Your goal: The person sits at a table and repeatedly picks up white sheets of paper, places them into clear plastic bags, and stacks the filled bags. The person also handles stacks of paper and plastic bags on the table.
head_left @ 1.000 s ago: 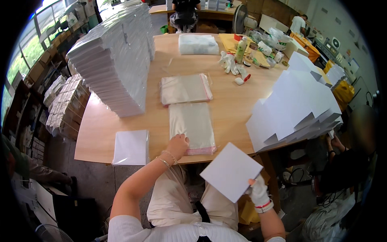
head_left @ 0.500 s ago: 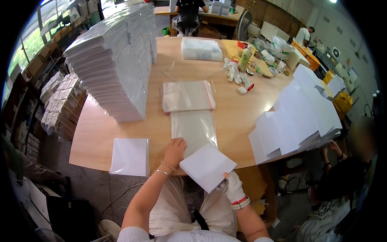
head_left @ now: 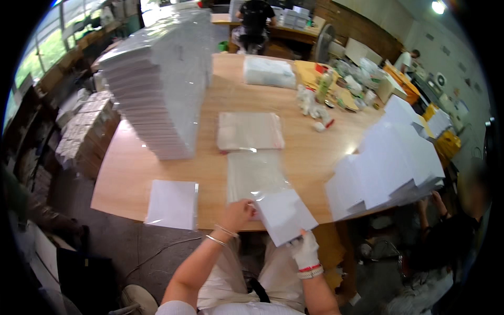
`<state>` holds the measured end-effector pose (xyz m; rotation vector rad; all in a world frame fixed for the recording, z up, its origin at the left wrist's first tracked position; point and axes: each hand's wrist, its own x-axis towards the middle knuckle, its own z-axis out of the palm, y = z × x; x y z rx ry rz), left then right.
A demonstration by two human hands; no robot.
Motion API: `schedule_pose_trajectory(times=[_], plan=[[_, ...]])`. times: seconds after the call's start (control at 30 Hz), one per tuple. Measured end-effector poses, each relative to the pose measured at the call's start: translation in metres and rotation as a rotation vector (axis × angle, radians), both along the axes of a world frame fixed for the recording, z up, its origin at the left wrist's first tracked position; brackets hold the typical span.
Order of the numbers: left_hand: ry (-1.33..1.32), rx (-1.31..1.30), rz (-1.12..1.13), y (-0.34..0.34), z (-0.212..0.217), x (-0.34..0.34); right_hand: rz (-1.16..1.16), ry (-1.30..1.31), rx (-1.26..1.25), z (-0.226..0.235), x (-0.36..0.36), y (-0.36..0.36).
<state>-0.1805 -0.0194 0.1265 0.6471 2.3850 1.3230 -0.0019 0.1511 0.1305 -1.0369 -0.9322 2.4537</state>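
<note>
At the near table edge, left hand (head_left: 237, 214) bare, bracelets on wrist, fingers curled down pinching the open mouth of a clear plastic sleeve (head_left: 254, 176). Right hand (head_left: 304, 251) in white glove, red-striped cuff, fingers pressed together on the lower edge of a white card (head_left: 283, 214), thumb side hidden. Card tilted, upper corner just at the sleeve mouth, touching left hand; whether it's already inside, can't tell. Sleeve lies flat on the table (head_left: 304, 152), running toward 12 o'clock from the hands.

Just past the sleeve at 12 o'clock: flat pile of clear sleeves (head_left: 249, 131) with a pink strip at its right edge. At 9 o'clock from left hand: bagged white card (head_left: 172, 203) lying at the table edge, apart from the hands. At 11 o'clock: tall leaning stack of white packed cards (head_left: 157, 89). At 3 o'clock from right hand: fanned heap of loose white cards (head_left: 388, 163), overhanging the table edge. Far at 12 o'clock: white wrapped bundle (head_left: 269, 72). At 1 o'clock: small bottles and clutter (head_left: 320, 105). Another person's hand (head_left: 436, 199) under the heap at 3 o'clock; a person in dark top (head_left: 257, 16) at the far desk.
</note>
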Motion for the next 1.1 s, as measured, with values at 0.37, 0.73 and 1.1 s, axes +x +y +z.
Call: schedule_pose_trajectory(times=[0.37,0.73,1.1], plan=[[-0.148,0.826,0.218,0.031,-0.039,0.118,0.037,0.121,0.003,0.031,0.047,-0.053],[0.333,0.476,-0.001,0.045,-0.076,0.148,0.093,0.241,0.117,-0.005,0.049,-0.044],[-0.225,0.602,0.093,0.041,-0.134,0.166,0.064,-0.009,0.081,-0.025,0.030,-0.048]])
